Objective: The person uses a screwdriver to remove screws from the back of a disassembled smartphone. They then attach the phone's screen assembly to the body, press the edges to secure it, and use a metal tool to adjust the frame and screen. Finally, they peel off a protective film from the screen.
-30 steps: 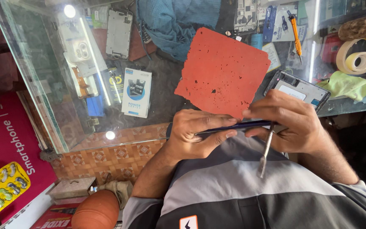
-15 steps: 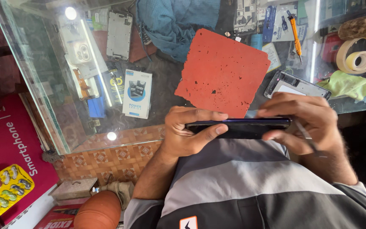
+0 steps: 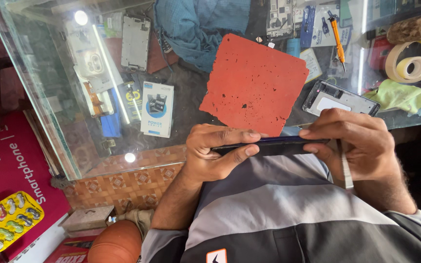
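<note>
The glass tabletop point(image 3: 98, 122) fills the top of the view. A big red mat point(image 3: 254, 85) lies on it at 12 o'clock from the hands. A blue cloth point(image 3: 196, 24) sits at 11 o'clock, a roll of tape point(image 3: 412, 61) at 2 o'clock, and an open phone frame point(image 3: 339, 100) just above the right hand.

The dark phone point(image 3: 274, 145) is held edge-on between both hands, close to the person's chest. The left hand point(image 3: 215, 153) grasps its left end, fingers clenched around it. The right hand point(image 3: 361, 143) grips the right end and also a thin metal tool point(image 3: 346, 168).

It looks like the phone is being pried open. The next move likely needs a steady grip and a gentle push along the edge.
</note>
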